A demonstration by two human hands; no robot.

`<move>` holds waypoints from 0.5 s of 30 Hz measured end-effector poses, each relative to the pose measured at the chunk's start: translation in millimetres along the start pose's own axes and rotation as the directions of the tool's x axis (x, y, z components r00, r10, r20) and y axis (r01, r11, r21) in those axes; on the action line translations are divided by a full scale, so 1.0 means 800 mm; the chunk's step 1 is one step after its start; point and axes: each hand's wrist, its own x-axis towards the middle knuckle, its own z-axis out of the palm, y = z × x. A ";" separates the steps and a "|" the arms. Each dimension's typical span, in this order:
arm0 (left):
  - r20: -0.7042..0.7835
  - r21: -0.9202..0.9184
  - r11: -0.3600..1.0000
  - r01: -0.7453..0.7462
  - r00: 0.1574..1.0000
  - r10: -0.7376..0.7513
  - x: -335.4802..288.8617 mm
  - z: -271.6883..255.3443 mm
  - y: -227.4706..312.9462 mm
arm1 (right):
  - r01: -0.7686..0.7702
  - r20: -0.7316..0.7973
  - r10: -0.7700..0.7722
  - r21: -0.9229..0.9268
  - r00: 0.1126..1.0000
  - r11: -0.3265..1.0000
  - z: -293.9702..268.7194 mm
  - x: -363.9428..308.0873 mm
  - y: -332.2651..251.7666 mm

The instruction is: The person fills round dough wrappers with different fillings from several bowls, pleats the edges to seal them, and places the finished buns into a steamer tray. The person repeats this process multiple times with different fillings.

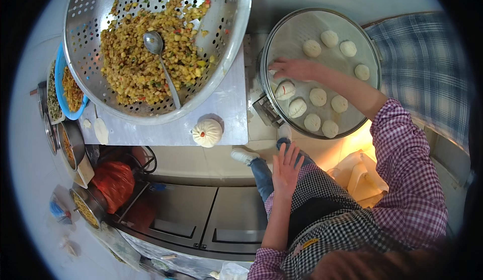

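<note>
My right hand [294, 70] reaches over a round steamer tray [347, 28] and closes its fingers over a white dough bun [272, 71] at the tray's left edge. The fingers hide most of that bun. Several other pleated buns [318, 97] rest apart on the tray. Two elongated ones lie near my right hand, one a bun with a red streak [285, 90]. My left hand [286, 172] is in front of my body, fingers spread, holding nothing. One larger pleated bun with an orange dot on top [207, 132] sits at the worktable's front edge.
A big perforated metal basin [236, 33] holds diced yellow filling and a metal spoon [153, 42]. At left are a blue basket [61, 86], metal bowls [75, 142] and a red plastic bag [113, 182]. A steel cabinet [236, 214] and checked cloth [422, 74] flank me.
</note>
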 end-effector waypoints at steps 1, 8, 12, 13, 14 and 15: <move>0.003 -0.009 1.000 0.002 1.000 -0.002 0.000 -0.001 -0.001 | 0.030 -0.012 -0.030 -0.007 0.999 1.000 0.000 0.001 0.002; 0.012 0.015 1.000 0.022 1.000 -0.022 0.003 0.000 -0.007 | 0.102 -0.031 -0.103 -0.019 0.994 0.995 -0.011 0.010 0.005; 0.003 -0.022 1.000 0.021 1.000 -0.020 0.001 -0.001 -0.005 | -0.080 -0.170 0.144 0.336 0.975 0.938 -0.019 -0.015 -0.016; -0.003 -0.031 0.999 0.017 1.000 -0.017 0.001 -0.001 -0.004 | -0.166 -0.180 0.238 0.344 0.954 0.924 -0.018 -0.019 -0.020; -0.037 -0.058 0.998 0.026 0.999 -0.028 0.002 -0.001 -0.004 | -0.209 -0.228 0.305 0.365 0.925 0.907 -0.015 -0.021 -0.024; -0.012 -0.038 0.999 0.026 1.000 -0.027 0.003 -0.001 -0.005 | -0.279 -0.255 0.397 0.398 0.882 0.874 -0.011 -0.022 -0.027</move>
